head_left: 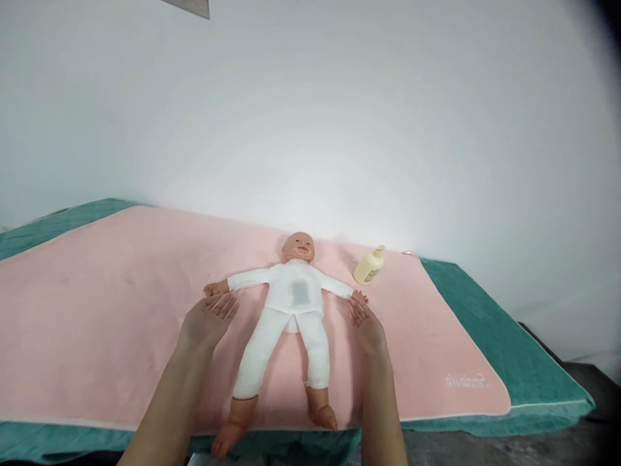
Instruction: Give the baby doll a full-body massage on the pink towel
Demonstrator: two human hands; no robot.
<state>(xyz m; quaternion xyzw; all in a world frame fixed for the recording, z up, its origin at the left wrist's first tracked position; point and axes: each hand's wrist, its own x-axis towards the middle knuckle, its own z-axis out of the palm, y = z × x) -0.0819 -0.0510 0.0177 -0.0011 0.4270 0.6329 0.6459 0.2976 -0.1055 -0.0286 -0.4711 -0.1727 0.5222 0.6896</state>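
A baby doll (294, 291) with a white cloth body lies face up, its arms spread wide and its legs toward me. A grey patch marks its chest. My left hand (207, 320) is palm up with fingers extended, close by the doll's hand on the left side of the view. On the other side, my right hand (367, 325) is also turned up, its fingers stretched out just below the doll's other hand. Whether the fingertips touch the doll there I cannot tell. Neither hand holds anything.
A pale yellow pump bottle (369, 266) stands tilted in view beyond my right hand. The doll rests on a pink mat (121, 310) over a green padded surface (514, 336). A white wall (310, 116) rises behind. Grey floor (485, 450) shows at lower right.
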